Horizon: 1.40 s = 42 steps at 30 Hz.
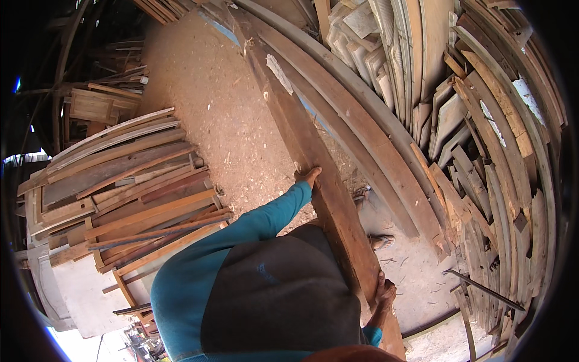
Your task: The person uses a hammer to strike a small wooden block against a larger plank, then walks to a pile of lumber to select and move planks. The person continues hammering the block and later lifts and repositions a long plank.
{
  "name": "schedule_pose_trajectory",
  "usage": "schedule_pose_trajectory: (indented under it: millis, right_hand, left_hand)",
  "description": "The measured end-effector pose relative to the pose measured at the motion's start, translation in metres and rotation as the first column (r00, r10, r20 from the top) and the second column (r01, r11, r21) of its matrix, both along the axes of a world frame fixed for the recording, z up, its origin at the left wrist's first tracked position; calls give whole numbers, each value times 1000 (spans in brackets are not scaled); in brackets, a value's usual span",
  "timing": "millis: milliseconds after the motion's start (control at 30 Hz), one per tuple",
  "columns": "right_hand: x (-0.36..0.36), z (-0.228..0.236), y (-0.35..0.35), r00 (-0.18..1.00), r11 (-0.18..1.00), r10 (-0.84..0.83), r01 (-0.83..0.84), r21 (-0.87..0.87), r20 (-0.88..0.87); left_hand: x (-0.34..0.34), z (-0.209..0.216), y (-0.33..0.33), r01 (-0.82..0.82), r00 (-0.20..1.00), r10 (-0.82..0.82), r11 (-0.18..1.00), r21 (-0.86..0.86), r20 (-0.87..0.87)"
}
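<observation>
A long, thick brown wooden beam (pixel 341 226) runs on a slant from the upper middle to the bottom edge, across the front of my body. My left hand (pixel 309 175) grips its left edge near the middle, with the thumb on the upper face and the other fingers partly hidden. Lower down, my right hand (pixel 385 292) is wrapped over the beam's right edge. A pale, splintered patch (pixel 279 73) shows near the far part of the beam.
Several long planks (pixel 368 139) lie to the right of the beam. Stacked boards (pixel 500 139) line the right side, near a dark bar with a bent end (pixel 485 291). Wood strips and panels (pixel 132 193) are piled at left. Sandalled feet (pixel 382 242) stand beside the beam.
</observation>
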State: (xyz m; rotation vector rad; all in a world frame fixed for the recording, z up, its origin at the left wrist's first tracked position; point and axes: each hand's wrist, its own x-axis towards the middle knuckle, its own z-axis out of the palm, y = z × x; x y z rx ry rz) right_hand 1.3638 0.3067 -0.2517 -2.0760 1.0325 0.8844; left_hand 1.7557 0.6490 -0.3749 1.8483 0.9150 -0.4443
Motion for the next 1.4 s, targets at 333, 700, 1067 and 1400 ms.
schedule_pose_trajectory:
  millis: [333, 700, 1067, 1400]
  right_hand:
    - [-9, 7, 20, 997, 991, -13, 23, -129, 77]
    - [-14, 5, 30, 999, 987, -10, 15, -161, 31]
    - [-33, 15, 67, 982, 969, 13, 35, -245, 190]
    - [120, 30, 121, 928, 999, 35, -39, 5, 371]
  left_hand:
    - [-9, 14, 3, 23, 999, -19, 997, -77, 49]
    - [-7, 44, -9, 38, 999, -40, 989, 145, 9]
    - [-23, 16, 60, 34, 990, -78, 945, -327, -121]
    - [-44, -18, 79, -49, 999, 47, 787, -615, -18]
